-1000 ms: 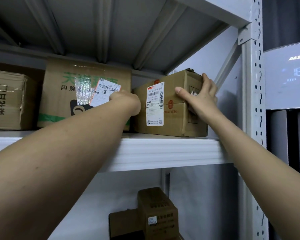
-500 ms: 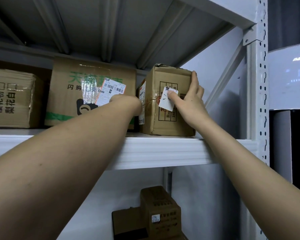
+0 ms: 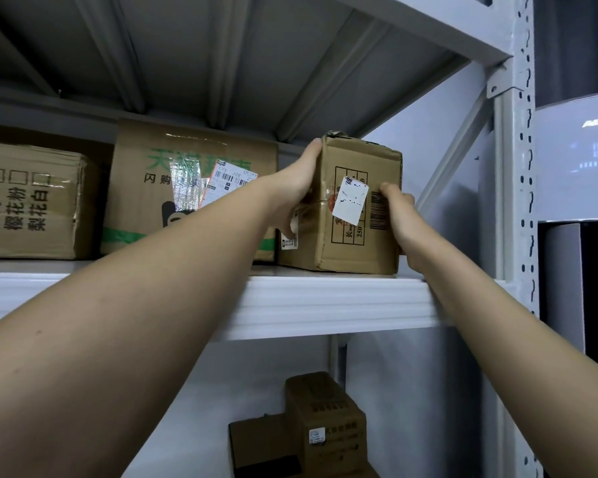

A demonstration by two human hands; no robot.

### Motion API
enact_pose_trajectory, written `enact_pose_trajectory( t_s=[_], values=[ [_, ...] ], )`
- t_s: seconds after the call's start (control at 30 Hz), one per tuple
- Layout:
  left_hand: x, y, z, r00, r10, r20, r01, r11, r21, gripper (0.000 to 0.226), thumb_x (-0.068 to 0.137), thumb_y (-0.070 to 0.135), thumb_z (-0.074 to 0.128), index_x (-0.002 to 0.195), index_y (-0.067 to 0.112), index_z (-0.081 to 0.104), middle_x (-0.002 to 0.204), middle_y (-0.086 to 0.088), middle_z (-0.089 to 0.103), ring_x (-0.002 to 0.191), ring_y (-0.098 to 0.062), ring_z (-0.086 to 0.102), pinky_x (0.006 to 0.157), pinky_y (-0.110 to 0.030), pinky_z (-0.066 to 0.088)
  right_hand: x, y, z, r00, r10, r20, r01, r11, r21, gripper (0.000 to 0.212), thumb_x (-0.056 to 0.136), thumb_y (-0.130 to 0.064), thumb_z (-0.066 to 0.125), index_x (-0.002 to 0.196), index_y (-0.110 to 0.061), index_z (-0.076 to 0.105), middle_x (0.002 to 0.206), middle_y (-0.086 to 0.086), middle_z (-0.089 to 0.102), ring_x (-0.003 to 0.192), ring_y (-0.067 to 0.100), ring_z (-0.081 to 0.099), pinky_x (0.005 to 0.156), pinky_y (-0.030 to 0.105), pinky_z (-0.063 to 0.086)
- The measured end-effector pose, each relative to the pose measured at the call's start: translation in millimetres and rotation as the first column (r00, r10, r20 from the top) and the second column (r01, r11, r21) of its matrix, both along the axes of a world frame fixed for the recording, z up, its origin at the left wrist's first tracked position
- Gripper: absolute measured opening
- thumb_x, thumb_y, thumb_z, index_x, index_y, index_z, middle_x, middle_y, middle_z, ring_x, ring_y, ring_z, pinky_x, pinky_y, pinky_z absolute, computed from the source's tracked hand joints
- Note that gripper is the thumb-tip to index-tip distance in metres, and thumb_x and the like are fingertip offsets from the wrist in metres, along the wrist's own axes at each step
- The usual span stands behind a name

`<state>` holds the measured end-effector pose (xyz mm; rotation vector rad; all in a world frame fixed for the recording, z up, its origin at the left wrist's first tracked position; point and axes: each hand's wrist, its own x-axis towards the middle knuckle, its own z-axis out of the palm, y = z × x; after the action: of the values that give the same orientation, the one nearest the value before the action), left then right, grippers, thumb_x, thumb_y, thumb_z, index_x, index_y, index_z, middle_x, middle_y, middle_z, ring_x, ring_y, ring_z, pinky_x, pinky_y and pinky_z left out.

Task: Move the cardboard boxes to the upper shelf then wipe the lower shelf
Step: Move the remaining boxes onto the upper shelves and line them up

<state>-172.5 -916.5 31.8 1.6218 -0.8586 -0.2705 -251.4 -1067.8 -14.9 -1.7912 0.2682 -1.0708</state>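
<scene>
A small cardboard box [image 3: 349,246] with a white sticker stands on the white upper shelf [image 3: 325,305], near its right end, with its narrow face toward me. My left hand [image 3: 297,188] grips its left side, thumb up at the top corner. At the right edge of the front face, my right hand [image 3: 399,215] holds the box with curled fingers. Two more brown boxes, a tall one [image 3: 325,419] and a low one [image 3: 256,443], sit on the lower shelf below.
A large box with green print [image 3: 142,205] and another brown box [image 3: 28,201] fill the upper shelf to the left. The shelf's perforated upright [image 3: 515,208] and diagonal brace stand just right of the small box. A grey appliance with a lit display [image 3: 573,160] is beyond it.
The small box has been turned so its narrow face points at me. My left hand moved onto its left side; my right hand slid down to the front right edge.
</scene>
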Motion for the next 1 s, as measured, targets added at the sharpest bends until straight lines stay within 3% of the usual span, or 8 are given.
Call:
enact_pose_trajectory(
  t_s=[0.13, 0.4, 0.5, 0.6, 0.67, 0.77, 0.9, 1.0],
  values=[
    [9.4, 5.0, 0.8, 0.998, 0.02, -0.066, -0.02, 1.0, -0.006, 0.09, 0.068, 0.085, 0.03, 0.117, 0.017, 0.064, 0.111, -0.01, 0.068, 0.104, -0.034, 0.06, 0.094, -0.057, 0.04, 4.2, 5.4, 1.4, 0.998, -0.055, -0.025, 0.053, 0.994, -0.097, 0.054, 0.092, -0.058, 0.035, 0.131, -0.021, 0.031, 0.118, 0.0, 0.054, 0.107, 0.021, 0.054, 0.087, 0.037, 0.044],
    [-6.2, 11.6, -6.7, 0.997, 0.071, 0.031, -0.068, 0.993, -0.091, 0.056, 0.089, 0.06, 0.031, 0.097, 0.016, 0.064, 0.095, -0.006, 0.071, 0.097, -0.029, 0.063, 0.091, -0.044, 0.046, 2.4, 6.3, -5.5, 0.998, -0.057, -0.039, 0.051, 0.991, -0.12, 0.062, 0.093, -0.059, 0.039, 0.138, -0.019, 0.027, 0.126, 0.001, 0.051, 0.107, 0.021, 0.051, 0.087, 0.035, 0.04],
    [-32.1, 13.5, -2.7, 0.965, 0.208, 0.158, -0.153, 0.94, -0.304, 0.048, 0.095, 0.048, 0.033, 0.126, 0.017, 0.051, 0.127, -0.008, 0.056, 0.113, -0.025, 0.055, 0.085, -0.033, 0.046, -4.5, 8.5, -5.2, 0.989, -0.138, 0.059, 0.144, 0.981, -0.132, 0.071, 0.091, -0.06, 0.043, 0.145, -0.019, 0.021, 0.142, 0.005, 0.043, 0.123, 0.023, 0.048, 0.103, 0.04, 0.038],
    [-58.4, 20.5, -19.3, 0.729, 0.542, 0.417, -0.271, 0.789, -0.552, 0.056, 0.096, 0.037, 0.042, 0.146, 0.016, 0.026, 0.148, -0.008, 0.025, 0.133, -0.026, 0.031, 0.107, -0.032, 0.029, -21.6, 18.7, -13.6, 0.896, -0.249, 0.367, 0.315, 0.94, -0.13, 0.063, 0.094, -0.052, 0.044, 0.144, -0.02, 0.026, 0.141, 0.002, 0.042, 0.119, 0.011, 0.05, 0.099, 0.028, 0.041],
    [-72.8, 31.3, -45.7, 0.411, 0.661, 0.627, -0.244, 0.743, -0.623, 0.053, 0.094, 0.03, 0.044, 0.143, 0.013, 0.032, 0.143, -0.009, 0.03, 0.132, -0.023, 0.033, 0.105, -0.024, 0.028, -34.6, 33.2, -29.0, 0.782, -0.229, 0.58, 0.374, 0.916, -0.143, 0.048, 0.095, -0.038, 0.046, 0.136, -0.015, 0.038, 0.121, -0.006, 0.05, 0.096, -0.01, 0.051, 0.08, 0.005, 0.039],
    [-87.2, 44.0, -84.2, 0.071, 0.676, 0.733, -0.274, 0.72, -0.638, 0.052, 0.09, 0.027, 0.042, 0.139, 0.01, 0.039, 0.138, -0.009, 0.04, 0.127, -0.023, 0.041, 0.097, -0.028, 0.037, -41.9, 53.7, -64.7, 0.736, -0.171, 0.655, 0.388, 0.899, -0.202, 0.032, 0.094, -0.02, 0.048, 0.123, -0.005, 0.049, 0.107, -0.008, 0.054, 0.095, -0.011, 0.053, 0.081, 0.008, 0.042],
    [-91.8, 50.8, -137.3, -0.06, 0.574, 0.817, -0.279, 0.776, -0.566, 0.048, 0.086, 0.018, 0.047, 0.132, 0.006, 0.051, 0.132, -0.013, 0.05, 0.121, -0.026, 0.05, 0.092, -0.032, 0.039, -42.1, 67.8, -112.5, 0.755, -0.154, 0.637, 0.434, 0.846, -0.31, 0.029, 0.091, -0.014, 0.047, 0.116, -0.002, 0.055, 0.116, 0.007, 0.059, 0.109, 0.019, 0.056, 0.096, 0.041, 0.044],
    [-78.4, 50.1, -188.4, -0.183, 0.48, 0.858, -0.295, 0.805, -0.514, 0.047, 0.085, 0.016, 0.048, 0.131, 0.006, 0.055, 0.131, -0.015, 0.055, 0.126, -0.03, 0.05, 0.107, -0.042, 0.032, -41.5, 67.7, -154.4, 0.744, -0.162, 0.648, 0.517, 0.754, -0.405, 0.033, 0.091, -0.015, 0.046, 0.12, -0.003, 0.056, 0.122, 0.006, 0.057, 0.119, 0.024, 0.051, 0.097, 0.052, 0.042]
  ],
)
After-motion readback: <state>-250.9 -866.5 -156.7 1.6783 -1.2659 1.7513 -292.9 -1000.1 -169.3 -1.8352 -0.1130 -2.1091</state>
